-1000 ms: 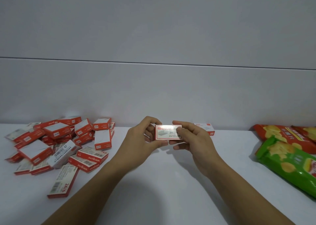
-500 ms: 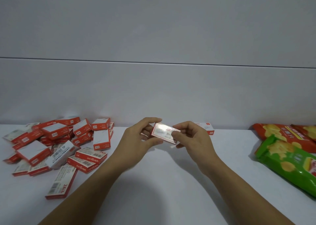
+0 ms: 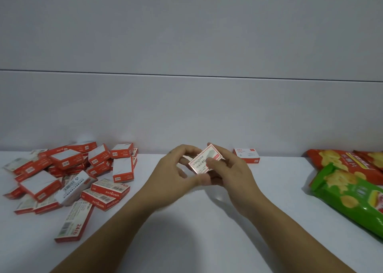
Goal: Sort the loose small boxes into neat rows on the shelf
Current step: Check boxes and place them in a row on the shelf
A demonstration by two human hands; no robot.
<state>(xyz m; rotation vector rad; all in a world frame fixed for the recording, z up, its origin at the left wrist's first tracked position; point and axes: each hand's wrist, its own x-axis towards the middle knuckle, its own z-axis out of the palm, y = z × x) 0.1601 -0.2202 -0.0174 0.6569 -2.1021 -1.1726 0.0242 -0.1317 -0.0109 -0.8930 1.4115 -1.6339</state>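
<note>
Standing by, I watched the held box, a small red-and-white carton marked 24/6, likely staples, turn between the person's hands. A second before, it had sat level with its printed face up and its long edge running side to side. Half a second later it had begun to tip, and now it stood on the diagonal, one corner pointing up and away.

The left hand had its fingers curled at the box's near-left edge, with the thumb under the lower corner. The right hand curled round the far-right side, its thumb laid across the face. Both hands gripped it, and it hung clear above the white shelf, about midway along.

Nothing else had shifted. The pile of loose boxes lay jumbled at the left as before. The lone box sat flat against the back wall, just beyond the right hand. The crisp packets stayed at the far right.

To my eye the turning was a matter of squaring the box up before setting it down. The likely place was beside the lone box, which looked like the start of a row. So the sorting had barely begun: one box placed, one in hand, and the whole heap still to go. The box would have to come back level before it could sit flush with its neighbour.
</note>
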